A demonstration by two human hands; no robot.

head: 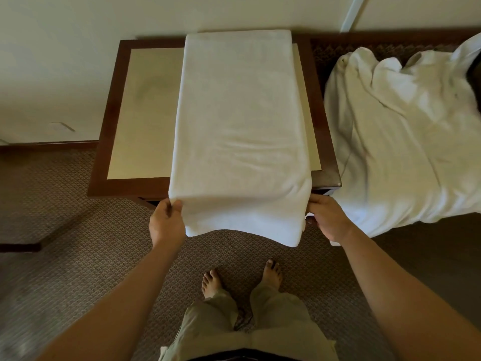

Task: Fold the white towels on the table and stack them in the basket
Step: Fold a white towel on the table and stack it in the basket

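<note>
A long white towel, folded lengthwise, lies along the wooden table and overhangs its near edge. My left hand pinches the towel's near left corner, thumb on top. My right hand grips the near right corner. The near end is lifted slightly off the table edge and sags between my hands. No basket is in view.
A heap of crumpled white towels lies on a dark surface to the right of the table. The table stands against a pale wall. Patterned carpet covers the floor, and my bare feet stand just in front of the table.
</note>
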